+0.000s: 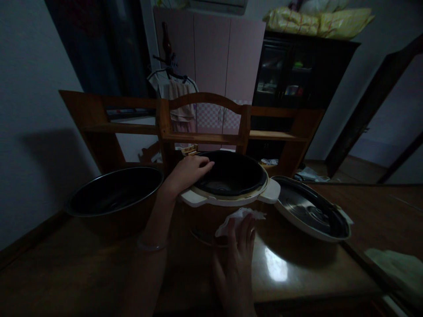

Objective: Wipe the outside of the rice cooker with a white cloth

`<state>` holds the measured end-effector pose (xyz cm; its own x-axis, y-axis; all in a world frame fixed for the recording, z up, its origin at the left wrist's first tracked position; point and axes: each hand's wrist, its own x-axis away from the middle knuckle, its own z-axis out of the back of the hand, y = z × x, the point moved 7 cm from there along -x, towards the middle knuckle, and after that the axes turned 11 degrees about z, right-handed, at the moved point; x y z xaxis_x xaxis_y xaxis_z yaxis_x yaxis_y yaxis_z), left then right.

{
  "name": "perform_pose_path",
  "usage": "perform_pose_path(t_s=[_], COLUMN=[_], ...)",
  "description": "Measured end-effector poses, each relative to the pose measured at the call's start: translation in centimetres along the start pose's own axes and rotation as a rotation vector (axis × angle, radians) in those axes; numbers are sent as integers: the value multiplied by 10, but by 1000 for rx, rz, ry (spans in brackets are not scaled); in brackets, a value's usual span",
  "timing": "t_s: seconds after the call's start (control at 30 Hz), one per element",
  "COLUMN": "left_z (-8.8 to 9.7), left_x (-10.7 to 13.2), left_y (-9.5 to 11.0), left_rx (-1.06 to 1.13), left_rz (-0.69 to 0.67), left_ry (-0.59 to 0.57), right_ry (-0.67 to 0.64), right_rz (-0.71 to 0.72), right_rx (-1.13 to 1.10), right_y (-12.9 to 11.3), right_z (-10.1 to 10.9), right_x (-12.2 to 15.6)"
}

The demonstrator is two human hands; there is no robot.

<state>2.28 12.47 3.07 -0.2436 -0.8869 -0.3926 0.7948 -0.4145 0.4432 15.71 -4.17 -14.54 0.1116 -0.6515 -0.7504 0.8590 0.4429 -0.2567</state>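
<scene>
In front of me stands an electric cooker [218, 201] without its lid, with a pale rim, two side handles and a dark inside. My left hand [193, 171] lies over the left part of its rim, fingers bent inward over the edge and holding it. My right hand [236, 246] presses a crumpled white cloth or tissue [243, 215] against the cooker's dim front, fingers reaching up over it. A dark inner pot [115, 191] sits on the left. Leaning at the right is the round lid [307, 211], its metallic underside facing up.
Everything stands on a shiny wooden desk [297, 273] with a wooden shelf rack [205, 137] along its back. Pale fabric [396, 268] lies low at the right. Behind are a pink wardrobe [211, 61], a dark cabinet [300, 75] and clothes on a stand [178, 92].
</scene>
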Motion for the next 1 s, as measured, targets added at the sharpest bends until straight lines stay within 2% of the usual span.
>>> perform_pose_path(t_s=[0.17, 0.27, 0.5, 0.67, 0.8, 1.0], left_z=[0, 0, 0, 0, -1, -2], left_x=[1, 0, 0, -1, -2, -3], left_y=[-1, -2, 0, 1, -2, -4], left_rx=[6, 7, -2, -15, -23, -21], left_rz=[7, 7, 9, 13, 8, -10], left_ry=[-4, -5, -13, -6, -1, 9], right_ry=[33, 39, -1, -53, -79, -53], right_rz=[39, 0, -15, 86, 154, 74], right_rx=[-3, -54, -59, -83, -66, -80], right_y=[7, 11, 1, -16, -19, -6], right_z=[1, 4, 5, 2, 2, 1], right_x=[0, -1, -2, -9, -13, -12])
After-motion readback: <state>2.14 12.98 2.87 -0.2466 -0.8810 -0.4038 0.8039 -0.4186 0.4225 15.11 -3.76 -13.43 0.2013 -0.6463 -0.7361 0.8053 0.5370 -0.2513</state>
